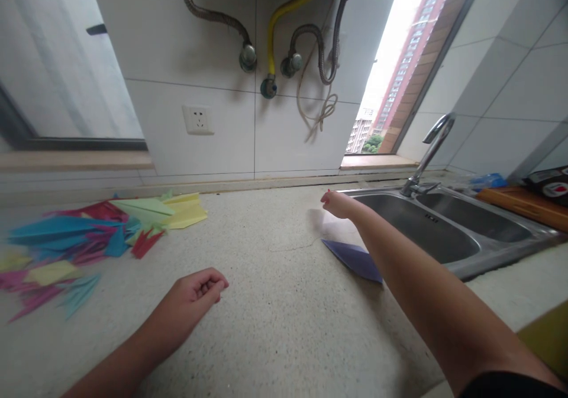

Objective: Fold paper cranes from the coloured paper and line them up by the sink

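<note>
My left hand point(195, 294) rests on the speckled countertop point(266, 303) with its fingers curled loosely inward; nothing shows in it. My right arm reaches far forward, and my right hand point(338, 204) hovers by the near left corner of the steel sink point(444, 232), fingers bunched and pointing away, so what they hold, if anything, is hidden. Just under that hand lies a pale sheet of paper point(333, 227), and a purple folded paper point(355, 259) lies beside my forearm. A heap of coloured folded papers point(84, 238) covers the counter at the left.
A curved tap point(430, 149) stands behind the double sink. On the tiled wall are a socket point(197, 119) and hanging hoses point(275, 37). An orange board point(523, 206) lies at the far right. Windows open at the left and behind the sink.
</note>
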{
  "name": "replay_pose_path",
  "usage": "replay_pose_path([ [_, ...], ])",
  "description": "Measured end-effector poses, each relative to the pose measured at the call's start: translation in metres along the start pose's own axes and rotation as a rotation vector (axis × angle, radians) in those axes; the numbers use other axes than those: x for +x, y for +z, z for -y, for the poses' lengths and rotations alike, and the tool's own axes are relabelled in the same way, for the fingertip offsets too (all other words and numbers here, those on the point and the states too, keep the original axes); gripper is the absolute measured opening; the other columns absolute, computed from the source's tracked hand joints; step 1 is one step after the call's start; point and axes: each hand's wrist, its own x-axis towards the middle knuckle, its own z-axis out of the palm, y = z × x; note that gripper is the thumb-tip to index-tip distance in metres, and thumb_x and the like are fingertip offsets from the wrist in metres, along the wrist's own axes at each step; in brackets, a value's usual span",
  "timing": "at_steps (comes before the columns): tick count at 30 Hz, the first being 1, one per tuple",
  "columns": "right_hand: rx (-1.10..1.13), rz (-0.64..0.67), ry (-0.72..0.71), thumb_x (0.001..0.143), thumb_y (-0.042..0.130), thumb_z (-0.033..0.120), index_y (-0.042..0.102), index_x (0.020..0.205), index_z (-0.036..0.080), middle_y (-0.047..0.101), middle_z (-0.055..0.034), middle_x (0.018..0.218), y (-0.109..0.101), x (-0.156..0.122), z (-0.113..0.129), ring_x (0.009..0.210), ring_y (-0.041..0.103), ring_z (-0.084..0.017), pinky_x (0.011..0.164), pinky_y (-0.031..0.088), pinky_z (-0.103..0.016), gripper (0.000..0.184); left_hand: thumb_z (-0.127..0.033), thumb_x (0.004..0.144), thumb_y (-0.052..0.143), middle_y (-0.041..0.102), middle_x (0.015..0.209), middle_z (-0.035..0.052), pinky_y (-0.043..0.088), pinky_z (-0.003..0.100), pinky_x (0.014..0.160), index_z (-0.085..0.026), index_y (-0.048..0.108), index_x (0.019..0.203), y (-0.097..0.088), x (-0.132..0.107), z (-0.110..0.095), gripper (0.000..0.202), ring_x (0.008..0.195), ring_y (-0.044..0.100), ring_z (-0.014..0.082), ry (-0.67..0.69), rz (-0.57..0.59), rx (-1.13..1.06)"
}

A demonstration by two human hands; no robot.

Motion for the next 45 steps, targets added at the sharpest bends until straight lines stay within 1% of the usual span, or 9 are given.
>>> replay_pose_path([
  [5,-0.066,0.04,-0.094,0.089,0.056,0.038,0.067,0.115,0.025,0.066,-0.0042,0.11,0.002,-0.082,0.009,0.097,0.061,-0.024,0.079,0.045,-0.036,0.031,-0.056,0.092,0.048,0.055,0.08,0.0048,0.036,0.029,0.074,-0.013,0.061,0.095,-0.001,-0.003,-0.006,0.045,0.079,0.051,0.0174,0.006,-0.007,0.009],
  [11,-0.13,-0.013,-0.005,0.087,0.053,0.038,0.066,0.114,0.026,0.065,-0.0014,0.112,0.026,-0.141,-0.024,0.102,0.06,-0.023,0.077,0.044,-0.037,0.032,-0.054,0.093,0.047,0.056,0.083,0.0049,0.036,0.029,0.075,-0.013,0.061,0.096,-0.001,-0.006,-0.009,0.044,0.081,0.051,0.0173,0.023,-0.007,0.03],
  [16,-0.105,-0.038,0.125,0.085,0.051,0.033,0.067,0.107,0.029,0.065,-0.001,0.108,0.036,-0.162,-0.058,0.098,0.061,-0.024,0.067,0.039,-0.034,0.027,-0.056,0.093,0.047,0.056,0.083,0.0048,0.036,0.028,0.076,-0.013,0.061,0.096,-0.001,-0.007,-0.01,0.045,0.081,0.052,0.0175,0.043,0.002,0.035],
  [22,-0.074,-0.146,0.221,0.088,0.049,0.037,0.067,0.108,0.026,0.065,-0.0033,0.108,0.049,-0.177,-0.087,0.099,0.062,-0.026,0.071,0.039,-0.035,0.028,-0.058,0.093,0.046,0.058,0.084,0.0049,0.036,0.027,0.075,-0.014,0.061,0.096,-0.002,-0.009,-0.012,0.046,0.081,0.052,0.0176,0.034,0.009,0.065],
  [32,-0.029,-0.286,0.277,0.091,0.049,0.037,0.062,0.113,0.02,0.063,-0.0041,0.113,0.06,-0.187,-0.096,0.1,0.06,-0.024,0.073,0.038,-0.036,0.031,-0.06,0.095,0.044,0.057,0.086,0.0045,0.035,0.027,0.077,-0.014,0.059,0.098,-0.002,-0.01,-0.009,0.048,0.084,0.051,0.0174,0.051,0.027,0.09],
  [37,-0.23,-0.568,0.222,0.092,0.049,0.045,0.063,0.115,0.019,0.061,-0.0106,0.112,0.053,-0.202,-0.057,0.104,0.05,-0.032,0.079,0.033,-0.045,0.038,-0.058,0.095,0.044,0.057,0.086,0.0045,0.036,0.027,0.078,-0.014,0.059,0.099,-0.002,-0.009,-0.006,0.046,0.085,0.051,0.0174,0.062,0.034,0.073],
  [39,-0.201,-0.634,0.073,0.094,0.047,0.04,0.064,0.115,0.018,0.06,-0.0106,0.114,0.048,-0.206,-0.024,0.105,0.048,-0.03,0.083,0.033,-0.045,0.035,-0.059,0.094,0.045,0.058,0.087,0.0041,0.036,0.027,0.078,-0.015,0.06,0.099,-0.002,-0.007,-0.002,0.047,0.085,0.052,0.0173,0.062,0.022,0.084],
  [40,-0.147,-0.644,-0.001,0.095,0.046,0.037,0.064,0.117,0.018,0.059,-0.0098,0.115,0.045,-0.207,-0.005,0.107,0.048,-0.029,0.087,0.033,-0.044,0.033,-0.06,0.094,0.046,0.059,0.087,0.0038,0.037,0.027,0.078,-0.015,0.06,0.099,-0.002,-0.006,-0.001,0.047,0.085,0.053,0.0172,0.06,0.015,0.09],
  [45,0.012,-0.431,-0.394,0.092,0.049,0.035,0.064,0.107,0.018,0.059,-0.0072,0.106,0.036,-0.194,0.095,0.098,0.053,-0.024,0.082,0.04,-0.04,0.028,-0.062,0.093,0.047,0.059,0.086,0.0031,0.038,0.027,0.078,-0.016,0.061,0.099,-0.002,-0.005,0.002,0.048,0.084,0.054,0.0164,0.057,-0.004,0.102],
])
